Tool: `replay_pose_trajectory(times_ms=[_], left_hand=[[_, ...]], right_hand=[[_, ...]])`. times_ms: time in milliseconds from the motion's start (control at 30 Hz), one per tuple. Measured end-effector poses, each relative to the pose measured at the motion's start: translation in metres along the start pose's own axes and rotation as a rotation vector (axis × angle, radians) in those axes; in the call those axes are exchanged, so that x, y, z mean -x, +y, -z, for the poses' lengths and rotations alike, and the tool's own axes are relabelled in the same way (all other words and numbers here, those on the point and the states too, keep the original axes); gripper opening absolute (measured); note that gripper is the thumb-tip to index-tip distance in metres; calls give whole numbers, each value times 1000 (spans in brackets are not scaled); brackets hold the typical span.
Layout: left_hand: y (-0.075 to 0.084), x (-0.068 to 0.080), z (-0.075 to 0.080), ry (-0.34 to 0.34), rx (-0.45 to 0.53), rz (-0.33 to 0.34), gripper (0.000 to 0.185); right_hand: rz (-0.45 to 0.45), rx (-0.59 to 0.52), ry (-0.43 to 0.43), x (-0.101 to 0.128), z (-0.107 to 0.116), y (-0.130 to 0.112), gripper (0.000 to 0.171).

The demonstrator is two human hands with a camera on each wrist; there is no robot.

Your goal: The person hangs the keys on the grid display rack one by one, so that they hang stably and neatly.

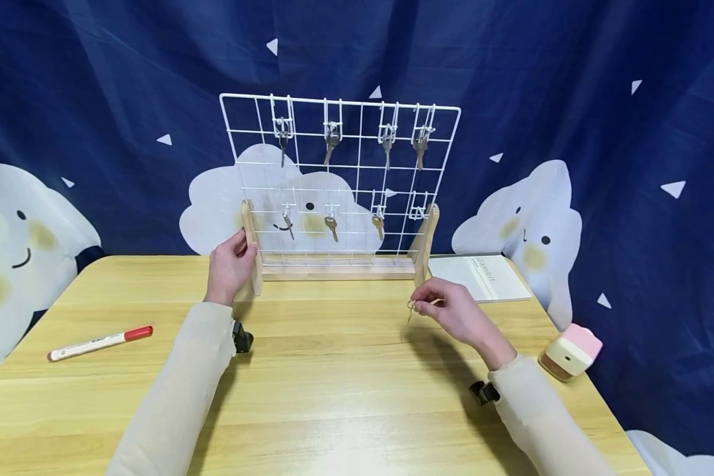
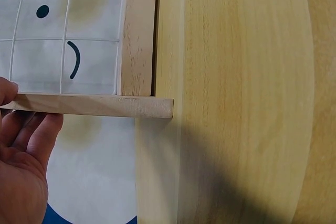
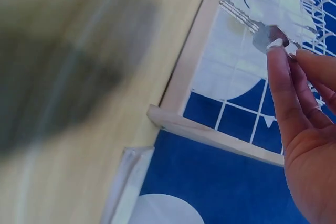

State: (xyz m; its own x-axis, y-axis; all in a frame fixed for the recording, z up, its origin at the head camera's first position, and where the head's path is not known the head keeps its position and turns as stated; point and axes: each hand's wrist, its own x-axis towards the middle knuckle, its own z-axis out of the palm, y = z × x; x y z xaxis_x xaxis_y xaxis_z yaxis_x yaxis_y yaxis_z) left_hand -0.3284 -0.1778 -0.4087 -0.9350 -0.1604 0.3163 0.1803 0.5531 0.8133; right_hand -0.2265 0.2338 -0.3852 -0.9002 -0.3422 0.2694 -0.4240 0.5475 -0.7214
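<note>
Metal glints between our right hand's (image 1: 461, 314) thumb and forefinger: we pinch a small key (image 3: 251, 20) by its head, held above the counter (image 1: 333, 390) just in front of the right foot of the rack (image 1: 339, 192). In the head view the key hangs blade down and slightly toward us, its long axis close to vertical; in the right wrist view the blade runs away from our fingertips (image 3: 275, 45) toward the rack's white wire grid. Our left hand (image 1: 232, 264) grips the rack's left wooden upright (image 1: 251, 254), fingers curled round the post from the outer side. The rack stands along the far edge of the counter, its wooden base parallel to that edge, the grid upright and facing us. Four keys hang on the top row of hooks and three on the lower row; the lower right hook (image 1: 418, 211) carries none and lies up and slightly left of the key we hold, with the right upright (image 1: 425, 244) close beside it. Between our hands and the near edge the yellow wood lies open and wide. A red-capped marker (image 1: 100, 342) lies near the left edge, well apart from our left sleeve. A white booklet (image 1: 482, 277) lies at the far right, just behind our right hand, and a pink and cream box (image 1: 571, 352) sits at the right edge, near our right forearm.
</note>
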Motion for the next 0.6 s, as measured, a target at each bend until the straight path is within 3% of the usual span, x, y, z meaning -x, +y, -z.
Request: replay_pose_trajectory(times_ms=[300, 600], left_hand=[[2, 1, 1, 1, 1, -5, 47], [3, 1, 2, 0, -13, 8, 47]], right_hand=[[16, 64, 53, -20, 16, -4, 6], [0, 38, 90, -36, 31, -8, 6]])
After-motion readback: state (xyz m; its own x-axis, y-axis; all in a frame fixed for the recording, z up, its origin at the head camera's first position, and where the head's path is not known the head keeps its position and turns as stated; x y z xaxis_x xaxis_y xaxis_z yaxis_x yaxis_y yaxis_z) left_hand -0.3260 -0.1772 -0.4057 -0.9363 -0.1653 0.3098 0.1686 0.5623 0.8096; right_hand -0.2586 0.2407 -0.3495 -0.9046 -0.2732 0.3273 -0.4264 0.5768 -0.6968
